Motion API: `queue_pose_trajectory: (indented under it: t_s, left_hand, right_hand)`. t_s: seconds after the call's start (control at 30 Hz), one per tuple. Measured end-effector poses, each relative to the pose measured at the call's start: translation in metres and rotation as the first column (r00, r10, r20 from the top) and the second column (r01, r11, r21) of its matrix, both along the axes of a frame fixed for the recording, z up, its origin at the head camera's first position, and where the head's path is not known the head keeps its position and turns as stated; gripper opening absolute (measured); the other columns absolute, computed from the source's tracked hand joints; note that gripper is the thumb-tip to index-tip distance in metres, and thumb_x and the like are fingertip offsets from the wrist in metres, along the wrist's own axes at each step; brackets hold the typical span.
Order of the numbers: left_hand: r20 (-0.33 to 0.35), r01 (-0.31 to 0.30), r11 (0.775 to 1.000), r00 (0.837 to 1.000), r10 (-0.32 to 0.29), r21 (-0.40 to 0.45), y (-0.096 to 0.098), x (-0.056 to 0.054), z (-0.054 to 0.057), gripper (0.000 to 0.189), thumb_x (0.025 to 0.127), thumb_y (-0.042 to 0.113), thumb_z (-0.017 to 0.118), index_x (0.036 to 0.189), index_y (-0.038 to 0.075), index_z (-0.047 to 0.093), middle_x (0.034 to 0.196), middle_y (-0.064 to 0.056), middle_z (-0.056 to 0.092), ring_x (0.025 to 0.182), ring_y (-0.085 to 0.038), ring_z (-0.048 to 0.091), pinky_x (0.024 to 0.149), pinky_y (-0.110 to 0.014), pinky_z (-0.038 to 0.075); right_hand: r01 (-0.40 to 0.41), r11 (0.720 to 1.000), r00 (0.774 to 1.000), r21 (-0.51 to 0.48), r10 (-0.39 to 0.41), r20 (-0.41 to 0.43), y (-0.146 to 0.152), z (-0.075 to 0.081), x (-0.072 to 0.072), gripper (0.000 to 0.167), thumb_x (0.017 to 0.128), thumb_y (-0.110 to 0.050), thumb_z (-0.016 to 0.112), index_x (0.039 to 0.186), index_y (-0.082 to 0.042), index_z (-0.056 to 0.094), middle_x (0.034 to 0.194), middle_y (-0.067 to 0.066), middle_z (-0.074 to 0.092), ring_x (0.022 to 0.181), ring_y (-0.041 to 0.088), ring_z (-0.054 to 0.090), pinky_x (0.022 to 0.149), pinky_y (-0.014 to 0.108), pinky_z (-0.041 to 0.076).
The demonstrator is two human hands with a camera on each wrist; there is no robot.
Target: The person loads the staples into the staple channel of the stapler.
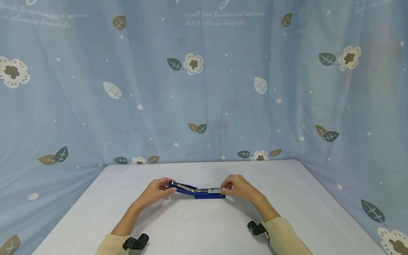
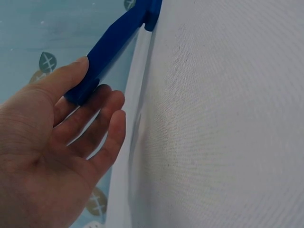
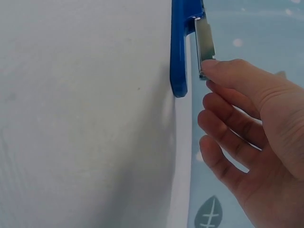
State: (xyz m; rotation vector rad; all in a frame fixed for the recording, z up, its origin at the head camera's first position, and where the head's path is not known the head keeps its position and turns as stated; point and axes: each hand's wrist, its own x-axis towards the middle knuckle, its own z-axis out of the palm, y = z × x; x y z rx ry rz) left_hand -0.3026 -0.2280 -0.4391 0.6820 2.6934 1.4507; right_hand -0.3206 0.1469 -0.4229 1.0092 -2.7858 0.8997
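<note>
A blue stapler [image 1: 209,195] is opened out wide over the white table, its base at the right and its top cover [image 2: 107,50] swung back to the left. My left hand [image 1: 155,192] grips the free end of that cover between thumb and fingers. Metal shows along the inside of the cover in the head view. At the other end, my right hand [image 1: 241,187] pinches the tip of the metal staple magazine [image 3: 204,42] with thumb and index finger. The magazine stands raised a little off the blue base [image 3: 178,71], and the other right fingers curl loosely below.
The white-covered table [image 1: 197,226] spreads around both hands. A blue curtain [image 1: 223,88] with leaves and flowers hangs behind it and along its sides. Black wrist cameras [image 1: 136,242] sit at both sleeve cuffs.
</note>
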Motion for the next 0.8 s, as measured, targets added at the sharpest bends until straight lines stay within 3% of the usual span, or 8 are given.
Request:
queue_pose_trajectory:
  t_s: [0.3,0.6,0.8]
  left_hand:
    - [-0.056,-0.007,1.0,0.998,0.005,-0.028,-0.001,0.0,-0.001,0.047,0.092,0.03,0.069,0.128,0.002,0.06,0.105,-0.013,0.072,0.089,-0.017,0.07,0.069,-0.029,0.059]
    - [-0.046,-0.04,0.999,0.998,0.039,-0.017,0.004,-0.001,0.002,0.048,0.092,0.029,0.07,0.13,0.002,0.06,0.11,-0.012,0.072,0.087,-0.007,0.069,0.07,-0.023,0.057]
    - [-0.042,-0.04,0.999,0.998,0.042,0.033,0.009,-0.001,0.007,0.046,0.091,0.029,0.071,0.128,0.005,0.061,0.111,-0.012,0.071,0.09,-0.014,0.07,0.071,-0.024,0.058]
  right_hand:
    - [0.018,1.0,1.0,-0.017,-0.018,0.016,-0.001,-0.006,-0.003,0.014,0.085,-0.02,0.077,0.095,-0.011,0.075,0.09,-0.002,0.068,0.079,0.007,0.061,0.07,0.018,0.052]
    - [0.002,1.0,1.0,-0.001,-0.002,0.013,0.004,-0.008,-0.006,0.016,0.087,-0.021,0.076,0.098,-0.009,0.075,0.091,-0.004,0.068,0.081,0.006,0.061,0.071,0.018,0.053]
    - [0.006,1.0,1.0,-0.009,-0.006,0.017,0.004,-0.009,-0.005,0.015,0.086,-0.021,0.076,0.097,-0.01,0.075,0.09,-0.004,0.067,0.08,0.006,0.06,0.071,0.018,0.052]
